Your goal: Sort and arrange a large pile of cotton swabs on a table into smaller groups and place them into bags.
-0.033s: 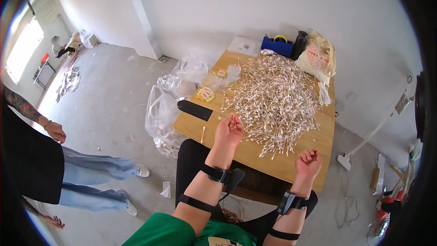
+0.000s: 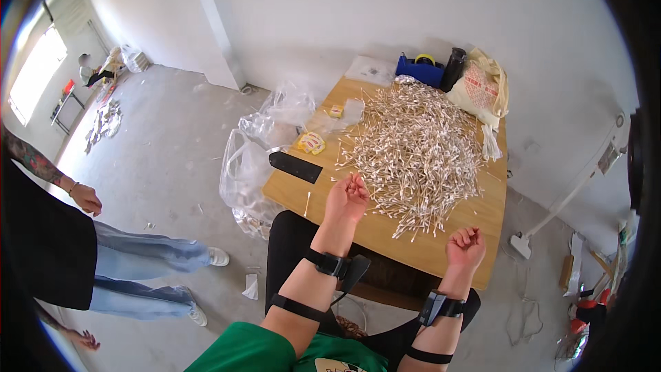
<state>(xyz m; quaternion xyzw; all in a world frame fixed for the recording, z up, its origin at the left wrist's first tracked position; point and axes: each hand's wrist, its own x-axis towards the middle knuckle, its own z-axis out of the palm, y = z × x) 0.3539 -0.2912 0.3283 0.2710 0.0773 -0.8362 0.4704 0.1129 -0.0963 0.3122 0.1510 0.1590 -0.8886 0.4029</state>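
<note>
In front of you sits a big heap of thin white sticks (image 2: 416, 155), cotton swabs by the look of them, piled loose and criss-crossed over the middle and far half of the wooden table (image 2: 427, 251), with strays fanning out at the near edge. One lone stick (image 2: 307, 203) lies apart near the table's left corner, just beside a flat black rectangle (image 2: 295, 167). At the far end you have a blue tape dispenser (image 2: 420, 69), a dark bottle (image 2: 454, 67) and a cream cloth bag (image 2: 482, 89); a small yellow packet (image 2: 311, 142) rests on the left side. Clear plastic bags (image 2: 258, 151) slump off the table's left edge onto a bare concrete floor (image 2: 158, 172), white walls behind, and a person in jeans (image 2: 138, 262) stands at your left. Your left hand (image 2: 348, 198) is up at the near fringe of the heap, fingers drawn together around a few sticks. Your right hand (image 2: 465, 246) hovers over the near right edge, palm up, fingers loosely curled, nothing visible in it.
</note>
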